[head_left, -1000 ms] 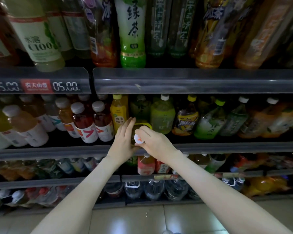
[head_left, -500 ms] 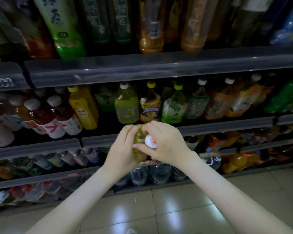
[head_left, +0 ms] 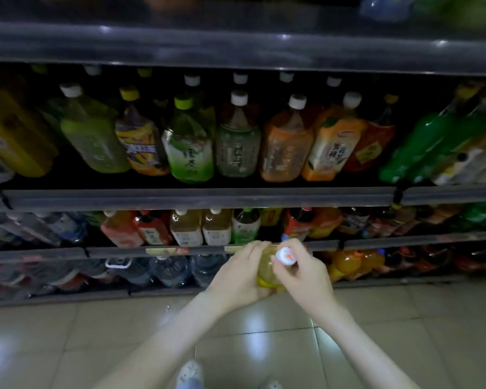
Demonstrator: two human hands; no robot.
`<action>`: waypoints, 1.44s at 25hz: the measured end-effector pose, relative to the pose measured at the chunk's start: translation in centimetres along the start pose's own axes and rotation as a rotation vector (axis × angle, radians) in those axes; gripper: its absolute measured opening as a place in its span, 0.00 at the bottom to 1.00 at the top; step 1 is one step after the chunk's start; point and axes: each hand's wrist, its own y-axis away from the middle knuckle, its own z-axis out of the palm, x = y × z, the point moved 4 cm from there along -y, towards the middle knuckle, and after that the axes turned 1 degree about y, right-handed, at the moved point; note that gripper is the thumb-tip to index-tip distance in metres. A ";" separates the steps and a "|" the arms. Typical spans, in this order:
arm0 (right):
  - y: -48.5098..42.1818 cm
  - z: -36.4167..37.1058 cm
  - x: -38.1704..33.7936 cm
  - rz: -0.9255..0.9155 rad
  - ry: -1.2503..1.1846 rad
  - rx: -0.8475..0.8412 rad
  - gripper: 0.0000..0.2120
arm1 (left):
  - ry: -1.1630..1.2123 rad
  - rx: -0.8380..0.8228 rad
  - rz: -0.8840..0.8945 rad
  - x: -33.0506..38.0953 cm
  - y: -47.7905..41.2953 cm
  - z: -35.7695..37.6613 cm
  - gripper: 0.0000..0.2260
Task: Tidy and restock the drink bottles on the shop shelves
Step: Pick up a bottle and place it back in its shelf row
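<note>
1. A shoe (head_left: 190, 373) shows at the bottom edge on the tiled floor (head_left: 68, 346).
2. The left hand (head_left: 240, 279) wraps the yellow bottle (head_left: 265, 272) from the left, fingers curled over its body.
3. The right hand (head_left: 305, 277) pinches the white cap (head_left: 286, 256) between thumb and fingertips.
4. The bottle sits between both hands, off the shelves, just in front of the lower rail (head_left: 118, 252).
5. Beyond, rows of shelved bottles (head_left: 236, 147) stand above.

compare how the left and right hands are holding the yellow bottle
The left hand wraps the body of the yellow bottle; the right hand pinches its white cap. The left hand comes from the left side, the right hand from the right, over the top. Both hold the same bottle.
</note>
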 end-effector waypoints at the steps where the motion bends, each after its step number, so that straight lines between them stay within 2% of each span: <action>1: -0.4 -0.2 2.2 0.054 -0.013 0.039 0.12 | 0.015 -0.058 -0.027 -0.5 -1.3 1.4 0.41; 3: -0.7 0.0 6.1 0.136 -0.040 0.096 0.10 | 0.041 -0.084 -0.085 -3.0 -3.1 3.4 0.42; 5: -1.0 0.7 9.3 0.201 -0.116 0.128 0.10 | 0.014 0.041 -0.168 -6.5 -4.3 5.0 0.42; 8: -1.9 2.8 13.1 0.215 -0.209 0.198 0.12 | -0.127 0.257 -0.279 -11.2 -6.3 8.2 0.31; 10: -2.5 4.2 14.7 0.200 -0.250 0.262 0.11 | -0.235 0.303 -0.256 -12.3 -8.0 10.3 0.33; 13: -3.4 6.2 16.6 0.133 -0.295 0.412 0.05 | -0.318 0.423 -0.184 -14.1 -10.8 12.3 0.37; 17: -4.6 7.9 18.3 -0.023 -0.263 0.606 0.12 | -0.359 0.647 -0.185 -15.8 -13.3 13.3 0.43; 20: -5.4 8.6 19.0 -0.139 -0.241 0.736 0.10 | -0.331 0.773 -0.166 -16.7 -13.7 13.8 0.48; 22: -5.8 9.1 19.5 -0.233 -0.200 0.795 0.09 | -0.302 0.871 -0.149 -16.9 -12.8 14.4 0.48; 24: -6.1 9.1 19.6 -0.316 -0.137 0.833 0.08 | -0.281 0.945 -0.099 -16.7 -10.8 14.8 0.44; 26: -6.4 9.0 19.7 -0.332 -0.093 0.862 0.07 | -0.233 0.963 0.024 -17.1 -8.5 14.9 0.33; 28: -6.6 9.1 19.6 -0.320 -0.067 0.886 0.07 | -0.166 0.897 0.186 -17.9 -7.1 14.5 0.22; 30: -6.8 9.4 19.3 -0.302 -0.035 0.901 0.09 | -0.078 0.786 0.344 -18.2 -6.8 13.8 0.15; 32: -7.0 9.6 19.0 -0.286 0.000 0.904 0.11 | -0.006 0.766 0.408 -17.5 -6.7 12.4 0.11; 36: -8.1 10.0 17.9 -0.286 0.109 0.873 0.12 | 0.132 0.870 0.465 -14.4 -4.6 8.6 0.08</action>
